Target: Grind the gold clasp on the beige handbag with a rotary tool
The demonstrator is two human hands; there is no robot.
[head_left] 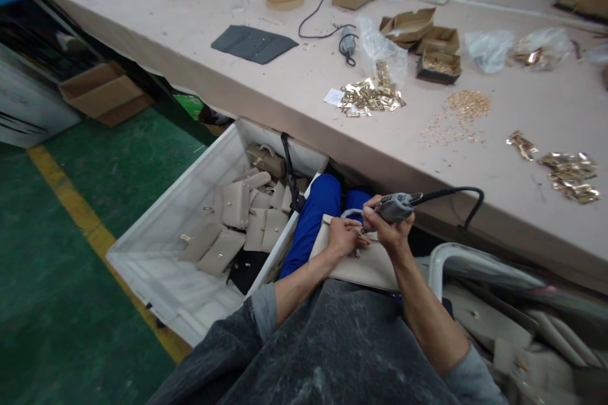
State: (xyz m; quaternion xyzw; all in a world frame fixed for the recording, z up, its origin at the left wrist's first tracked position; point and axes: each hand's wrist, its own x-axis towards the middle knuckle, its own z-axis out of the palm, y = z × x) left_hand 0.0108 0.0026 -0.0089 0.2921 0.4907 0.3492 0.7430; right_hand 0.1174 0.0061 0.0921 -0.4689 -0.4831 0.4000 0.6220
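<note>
A beige handbag (pixel 365 269) lies across my lap, its light-coloured handle pointing toward the table. My right hand (pixel 390 231) is wrapped round a grey electric screwdriver (pixel 395 207), tilted with its tip down at the middle of the bag. A black cord (pixel 451 191) runs from the tool's back end toward the table edge. My left hand (pixel 346 237) rests on the bag, its fingers pressed together right beside the screwdriver tip. Whatever small part they may pinch is hidden. Just below the fingers, a small metal fitting shows on the bag.
To my left stands a white bin (pixel 178 218) holding several beige bags and a black one. Another bin (pixel 441 266) with beige bags is at my right. The table (pixel 285 85) carries gold metal plates (pixel 373 98), small screws (pixel 468 107), cardboard boxes (pixel 439 66) and a black sheet (pixel 254 43).
</note>
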